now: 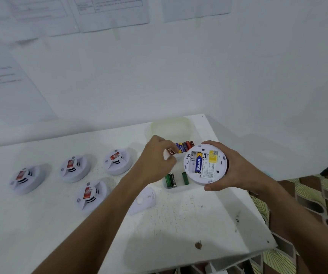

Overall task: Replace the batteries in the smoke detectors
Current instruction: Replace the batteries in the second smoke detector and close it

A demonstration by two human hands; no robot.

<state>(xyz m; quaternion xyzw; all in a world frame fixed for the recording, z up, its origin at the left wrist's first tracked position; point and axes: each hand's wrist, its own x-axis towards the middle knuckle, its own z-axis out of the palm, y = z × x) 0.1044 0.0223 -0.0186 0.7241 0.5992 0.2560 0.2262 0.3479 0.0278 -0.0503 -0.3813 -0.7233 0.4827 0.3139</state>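
Four detectors [74, 168] on table; right hand [236, 169] grips fifth [205, 164]; left fingers [169, 150] pinch battery [171, 151].

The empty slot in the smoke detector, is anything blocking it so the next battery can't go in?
Nothing visible blocks it. The empty slot lies open beside the blue battery, and the cover is off, lying on the table.

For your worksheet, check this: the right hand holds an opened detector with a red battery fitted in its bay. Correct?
Not quite. In the head view the right hand holds the opened detector, but the fitted battery is blue, not red.
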